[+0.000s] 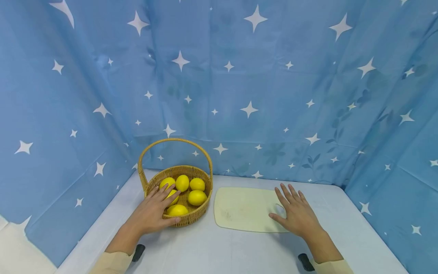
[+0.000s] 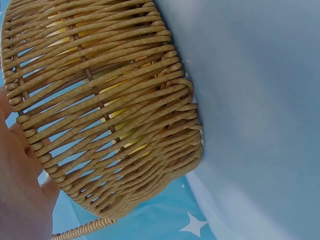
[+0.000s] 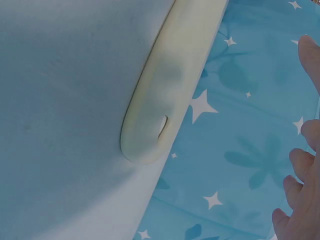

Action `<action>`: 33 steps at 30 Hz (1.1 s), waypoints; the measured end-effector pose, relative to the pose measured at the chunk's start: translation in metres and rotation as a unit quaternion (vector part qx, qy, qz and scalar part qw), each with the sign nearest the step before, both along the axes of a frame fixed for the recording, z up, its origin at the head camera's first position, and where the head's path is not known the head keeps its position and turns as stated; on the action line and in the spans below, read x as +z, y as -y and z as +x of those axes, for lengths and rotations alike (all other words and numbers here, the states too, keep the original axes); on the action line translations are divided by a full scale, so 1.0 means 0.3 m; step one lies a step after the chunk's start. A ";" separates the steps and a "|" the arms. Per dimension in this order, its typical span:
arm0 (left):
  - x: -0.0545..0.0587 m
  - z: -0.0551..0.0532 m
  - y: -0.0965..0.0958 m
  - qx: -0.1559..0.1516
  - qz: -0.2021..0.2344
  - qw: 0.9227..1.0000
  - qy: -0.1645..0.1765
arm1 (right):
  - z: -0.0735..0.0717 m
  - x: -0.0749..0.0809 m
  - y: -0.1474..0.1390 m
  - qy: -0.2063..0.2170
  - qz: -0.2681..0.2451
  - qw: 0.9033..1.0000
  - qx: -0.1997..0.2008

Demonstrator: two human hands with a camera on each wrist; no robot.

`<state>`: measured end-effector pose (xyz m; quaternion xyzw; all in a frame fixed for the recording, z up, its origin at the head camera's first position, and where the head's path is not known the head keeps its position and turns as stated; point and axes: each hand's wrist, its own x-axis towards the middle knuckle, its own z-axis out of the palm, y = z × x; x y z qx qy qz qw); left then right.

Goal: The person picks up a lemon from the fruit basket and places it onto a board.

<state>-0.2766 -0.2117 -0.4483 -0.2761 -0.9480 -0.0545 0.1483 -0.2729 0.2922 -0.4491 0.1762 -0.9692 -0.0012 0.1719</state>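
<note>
Left hand (image 1: 151, 214) over basket (image 1: 195, 215) (yellow lemons (image 1: 197, 198) inside) | right hand (image 1: 299, 215) over board (image 1: 243, 209) | both hands' fingers spread, empty

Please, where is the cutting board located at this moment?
In the head view, the cutting board lies on the table, just right of the basket, with the right hand over its right end.

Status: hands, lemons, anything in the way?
Left hand open over basket, right hand open above board. Lemons in basket. Left hand partly hides some.
</note>
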 end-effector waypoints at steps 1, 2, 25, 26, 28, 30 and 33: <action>-0.001 0.000 0.001 0.000 0.000 1.000 0.000 | 0.000 0.000 0.001 0.002 -0.003 1.000 0.001; -0.002 0.001 0.002 0.000 0.000 1.000 -0.002 | 0.001 -0.001 0.002 0.004 -0.004 1.000 0.001; -0.015 -0.023 0.130 0.038 0.119 0.991 -0.049 | -0.040 -0.050 0.141 0.012 -0.075 0.997 0.035; -0.023 -0.020 0.136 0.041 0.132 0.989 -0.060 | -0.039 -0.052 0.153 0.009 -0.080 0.996 0.040; -0.042 -0.013 0.148 0.053 0.164 0.982 -0.079 | -0.037 -0.054 0.177 0.007 -0.090 0.995 0.046; -0.063 -0.005 0.161 0.072 0.206 0.973 -0.078 | -0.033 -0.053 0.200 0.006 -0.101 0.993 0.057; -0.108 -0.006 0.184 0.095 0.292 0.951 -0.029 | -0.031 -0.050 0.236 0.007 -0.120 0.990 0.077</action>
